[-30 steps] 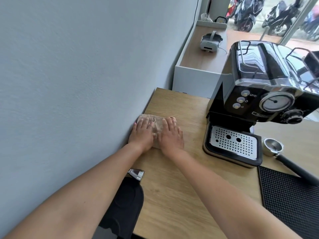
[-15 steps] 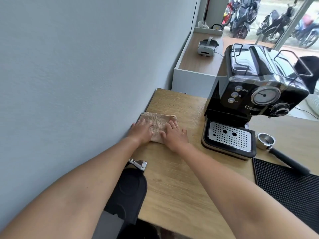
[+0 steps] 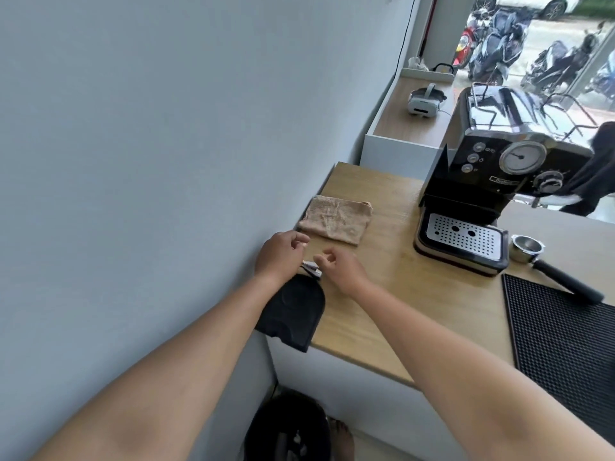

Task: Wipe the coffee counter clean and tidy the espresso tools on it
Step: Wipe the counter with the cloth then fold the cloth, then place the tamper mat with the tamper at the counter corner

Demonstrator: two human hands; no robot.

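A folded beige cloth (image 3: 336,219) lies flat on the wooden counter (image 3: 392,294) against the grey wall, with no hand on it. My left hand (image 3: 279,252) and my right hand (image 3: 342,269) hover just in front of the cloth, fingers loosely curled and holding nothing. Between them a small metal part (image 3: 312,268) shows at the top of a black tamping mat (image 3: 293,311) that hangs over the counter's left front corner. A steel portafilter (image 3: 529,249) with a black handle lies to the right of the espresso machine (image 3: 492,194).
A black ribbed bar mat (image 3: 565,344) covers the counter's right front. A lower wooden shelf (image 3: 416,121) behind holds a white headset (image 3: 424,101). A dark round bin (image 3: 289,427) stands on the floor below the counter edge. The wall runs close on the left.
Both hands have lifted off the cloth and drawn back toward me, fingers now curled. The cloth stays folded by the wall. The view has pulled back and tilted down.
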